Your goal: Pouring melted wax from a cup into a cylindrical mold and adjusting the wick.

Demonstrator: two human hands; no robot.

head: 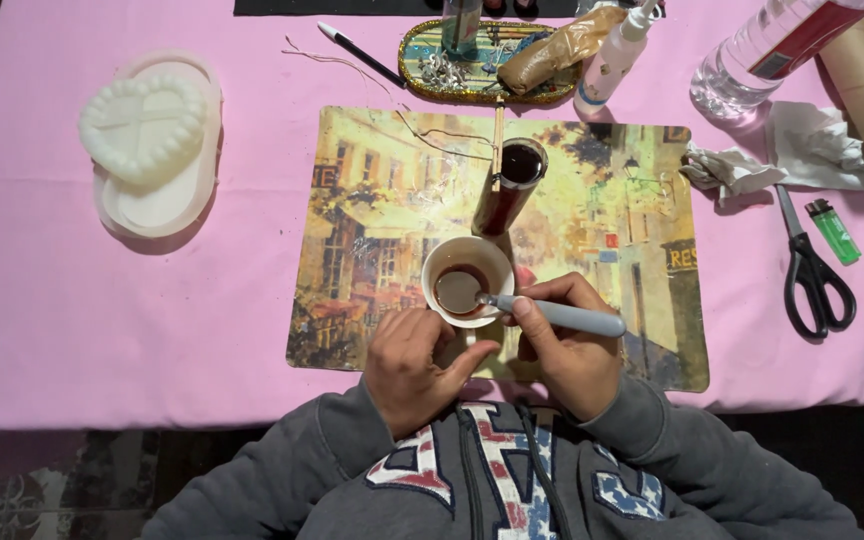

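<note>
We hold a grey-handled spoon [552, 314] in our right hand [570, 345], fingers closed around the handle, its bowl dipped into the brown liquid inside a small white cup [466, 281]. Our left hand [412, 362] sits at about seven o'clock of the cup, fingers curled, the thumb reaching toward the cup's near rim; we cannot tell whether it actually grips the cup or only rests against it.

The cup stands near the middle of a placemat printed with a painted street scene [382, 200]. Just beyond the cup, at one o'clock, stands a tall glass of dark red-brown liquid [510, 188], with a thin wooden stick [498, 138] rising at its far rim.

The mat lies on a pink tablecloth [52, 320]. At ten o'clock of the cup, well apart, a white heart-shaped mould [145, 125] sits on an oval white tray [157, 205]. At three o'clock, off the mat, lie black-handled scissors [812, 275] and a green lighter [834, 231], with crumpled white paper [727, 170] at two o'clock. At twelve o'clock sits an oval glitter-rimmed tray [487, 92], a white squeeze bottle [614, 58] beside it, and a black pen [362, 55] at eleven.
</note>
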